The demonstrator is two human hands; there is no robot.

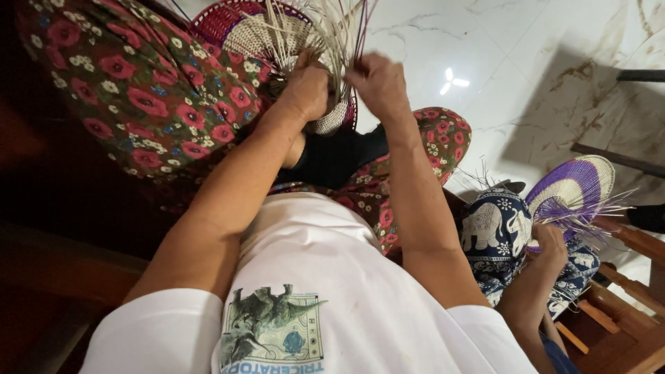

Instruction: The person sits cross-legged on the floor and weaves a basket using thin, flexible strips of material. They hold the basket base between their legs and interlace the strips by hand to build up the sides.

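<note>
A round woven basket piece in magenta and cream rests on my lap against the flowered red-and-green trousers. Loose cream and purple strands stick up from its edge. My left hand grips the rim of the weave and a bundle of strands. My right hand is closed around several strands just to the right of it. Both hands nearly touch above the basket's edge. Part of the rim is hidden behind my hands.
Another person sits at the right in blue patterned trousers, a hand on a purple-and-cream woven piece. White marble floor lies beyond. A wooden frame stands at lower right.
</note>
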